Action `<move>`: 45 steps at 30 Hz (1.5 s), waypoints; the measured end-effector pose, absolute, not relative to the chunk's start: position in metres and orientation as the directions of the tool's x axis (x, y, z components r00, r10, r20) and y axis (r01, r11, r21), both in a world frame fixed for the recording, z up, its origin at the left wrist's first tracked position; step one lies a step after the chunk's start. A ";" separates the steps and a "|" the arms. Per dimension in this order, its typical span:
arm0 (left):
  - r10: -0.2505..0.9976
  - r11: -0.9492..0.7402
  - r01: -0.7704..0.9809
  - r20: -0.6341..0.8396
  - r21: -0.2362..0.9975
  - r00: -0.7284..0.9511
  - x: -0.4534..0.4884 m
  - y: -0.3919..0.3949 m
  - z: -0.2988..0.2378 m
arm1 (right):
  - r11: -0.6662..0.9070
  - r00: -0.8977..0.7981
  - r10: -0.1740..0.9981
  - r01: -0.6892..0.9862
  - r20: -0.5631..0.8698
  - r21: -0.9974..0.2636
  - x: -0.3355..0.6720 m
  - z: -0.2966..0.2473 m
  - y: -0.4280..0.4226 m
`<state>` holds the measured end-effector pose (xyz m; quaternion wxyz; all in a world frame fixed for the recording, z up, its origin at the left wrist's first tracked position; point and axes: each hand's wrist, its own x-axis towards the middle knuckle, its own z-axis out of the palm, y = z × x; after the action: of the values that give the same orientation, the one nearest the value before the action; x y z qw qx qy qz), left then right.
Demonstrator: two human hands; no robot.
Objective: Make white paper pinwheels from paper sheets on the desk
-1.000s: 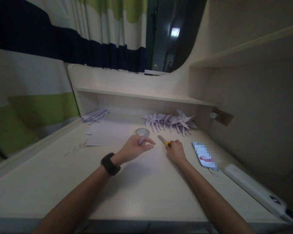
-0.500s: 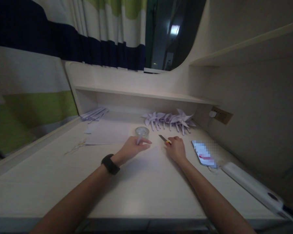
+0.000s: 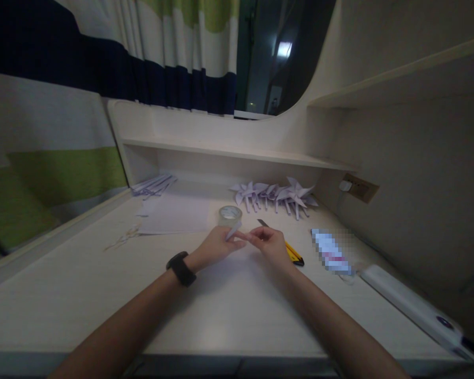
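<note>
My left hand (image 3: 221, 245), with a black band on its wrist, is closed on a small white piece of paper (image 3: 234, 230) that sticks up between thumb and fingers. My right hand (image 3: 269, 247) meets the left fingertips in a pinch; whatever it holds there is too small to make out. Partly behind the right hand lies a yellow and black utility knife (image 3: 295, 255) on the desk, its blade showing beyond the knuckles. A roll of clear tape (image 3: 229, 215) stands just past my left hand.
White paper pinwheels (image 3: 274, 196) lie in a row at the back. Paper sheets (image 3: 177, 213), rolled paper sticks (image 3: 153, 185) and thin scraps (image 3: 122, 237) are on the left. A phone (image 3: 332, 252) and a white power strip (image 3: 411, 302) lie to the right.
My right hand has let go of the utility knife, leaving it on the desk, and has moved left to my left fingertips. My left hand has shifted slightly toward me.
</note>
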<state>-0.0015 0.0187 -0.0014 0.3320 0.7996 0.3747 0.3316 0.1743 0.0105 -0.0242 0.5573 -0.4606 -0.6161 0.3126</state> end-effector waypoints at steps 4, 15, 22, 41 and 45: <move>0.813 -0.507 0.360 0.294 0.783 0.503 -0.001 0.019 -0.003 | 0.440 0.056 0.869 0.365 0.491 -0.821 0.171 -0.020 0.003; 0.873 -0.398 0.393 0.212 0.829 0.439 -0.005 0.029 -0.009 | 0.646 -0.009 0.724 0.359 0.690 -0.673 0.173 -0.010 -0.009; 0.869 -0.480 0.777 0.339 0.407 0.360 -0.001 0.021 -0.014 | 0.573 0.044 0.817 0.049 0.575 -0.818 0.167 -0.012 -0.004; 0.754 -0.629 0.530 0.280 0.569 0.594 -0.019 0.032 -0.002 | 0.461 0.153 0.882 -0.081 0.446 -0.883 0.176 -0.023 0.011; 0.794 -0.558 0.461 0.281 0.690 0.540 -0.019 0.037 -0.003 | 0.461 0.143 0.882 -0.070 0.449 -0.884 0.180 -0.023 0.014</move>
<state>-0.0194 0.0367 -0.0033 0.2806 0.8313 0.3774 0.2962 0.1805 0.0138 -0.0232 0.6582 -0.3720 -0.5454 0.3618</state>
